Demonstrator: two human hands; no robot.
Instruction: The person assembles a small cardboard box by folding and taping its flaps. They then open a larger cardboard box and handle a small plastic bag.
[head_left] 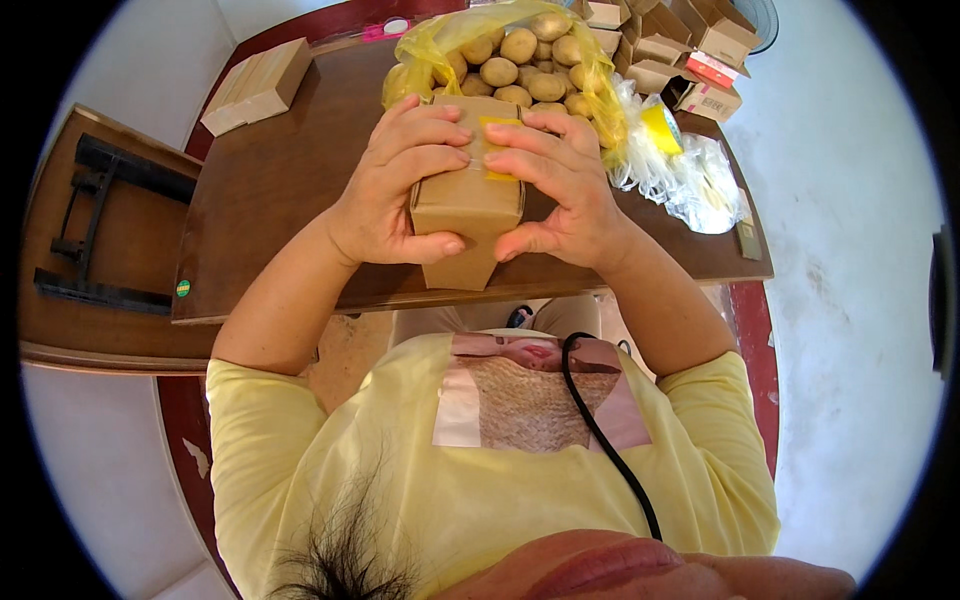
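Note:
A small brown cardboard box [467,205] stands closed near the table's front edge, between my two hands. My left hand [395,185] grips its left side, fingers curled over the top and thumb on the near face. From the other side my right hand [575,190] holds it, with its fingertips over a strip of yellow tape [500,172] on the top. Just behind the box lies a yellow plastic bag [605,95], open and full of potatoes [498,71].
Stacked flat cardboard pieces [258,85] lie at the table's back left. Several open boxes [655,35] crowd the back right, near a yellow tape roll [661,130] and clear plastic bags [700,185]. A folded brown table [80,230] leans at the left.

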